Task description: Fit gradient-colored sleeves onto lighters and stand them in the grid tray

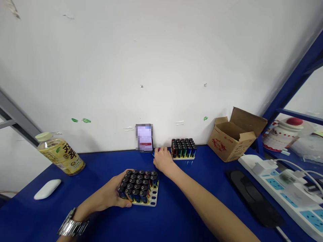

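Observation:
Wrapped around the left side of a white tray of batteries [137, 186] is my left hand [117, 191], with a metal-band watch [73, 224] on the wrist. Black-topped batteries stand upright in the tray; several holes at its right front corner have no battery. My right hand [163, 159] is stretched to the back of the table, fingers curled down beside the phone. Bits of blue and purple show at its fingertips, but what they grip is mostly hidden. Just right of that hand stands a second battery tray [183, 158] filled with upright batteries.
A phone [144, 138] leans on the wall. Left are a drink bottle [62, 154] and a white oval case [47, 189]. Right are an open cardboard box [225, 144], a black power bank or phone [254, 198] with a cable, and a power strip [285, 191] with chargers.

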Available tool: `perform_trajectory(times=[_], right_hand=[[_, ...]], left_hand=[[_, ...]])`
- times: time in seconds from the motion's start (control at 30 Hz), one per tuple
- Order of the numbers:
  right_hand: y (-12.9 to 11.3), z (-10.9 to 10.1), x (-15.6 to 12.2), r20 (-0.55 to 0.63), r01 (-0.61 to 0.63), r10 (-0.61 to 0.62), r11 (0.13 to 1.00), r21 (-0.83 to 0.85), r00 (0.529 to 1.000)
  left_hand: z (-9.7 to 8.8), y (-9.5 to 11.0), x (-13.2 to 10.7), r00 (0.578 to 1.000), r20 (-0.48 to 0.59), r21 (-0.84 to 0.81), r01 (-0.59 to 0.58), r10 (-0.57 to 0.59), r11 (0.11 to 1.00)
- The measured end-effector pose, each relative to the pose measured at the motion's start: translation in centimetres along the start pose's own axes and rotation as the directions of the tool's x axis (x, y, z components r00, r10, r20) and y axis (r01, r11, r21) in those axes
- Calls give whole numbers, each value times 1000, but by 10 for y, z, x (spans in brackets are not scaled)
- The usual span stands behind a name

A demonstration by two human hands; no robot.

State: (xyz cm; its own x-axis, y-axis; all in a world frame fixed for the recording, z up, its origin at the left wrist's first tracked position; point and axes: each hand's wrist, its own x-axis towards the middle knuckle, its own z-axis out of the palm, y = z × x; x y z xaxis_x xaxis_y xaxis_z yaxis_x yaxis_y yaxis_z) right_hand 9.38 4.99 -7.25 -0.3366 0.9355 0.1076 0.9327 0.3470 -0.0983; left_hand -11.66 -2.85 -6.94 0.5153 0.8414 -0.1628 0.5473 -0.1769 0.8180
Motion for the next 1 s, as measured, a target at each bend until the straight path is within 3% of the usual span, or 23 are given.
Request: perform_trajectory(times=[0.13, 0.3, 0.5, 0.63, 0.73, 0.9, 1.0], right_hand=[[2, 4, -10, 34, 7, -5, 999, -39, 999], [28, 5, -53, 62, 118, -113, 990, -83, 992], [62, 10, -88, -58, 169, -178, 977, -127, 982], [80, 18, -98, -153, 148, -128, 981, 124, 980], [91, 26, -103, -212, 127, -56, 932, 338, 976], [100, 34, -109, -460, 229, -25, 890, 394, 887], [98, 35, -111, -467, 197, 69, 845, 497, 882]], left_hand=[[-2, -9, -5, 995, -99, 7, 20, -20, 1000], [3, -10, 2, 977, -215, 12, -2, 5, 1000], [14, -3, 28, 945, -325, 48, -20, 35, 999], [18, 3, 50, 950, -308, 45, -46, 58, 998], [20, 7, 63, 958, -277, 62, -54, 69, 997], [26, 6, 69, 956, -278, 69, -73, 90, 995], [29, 3, 68, 950, -296, 90, -73, 97, 993]])
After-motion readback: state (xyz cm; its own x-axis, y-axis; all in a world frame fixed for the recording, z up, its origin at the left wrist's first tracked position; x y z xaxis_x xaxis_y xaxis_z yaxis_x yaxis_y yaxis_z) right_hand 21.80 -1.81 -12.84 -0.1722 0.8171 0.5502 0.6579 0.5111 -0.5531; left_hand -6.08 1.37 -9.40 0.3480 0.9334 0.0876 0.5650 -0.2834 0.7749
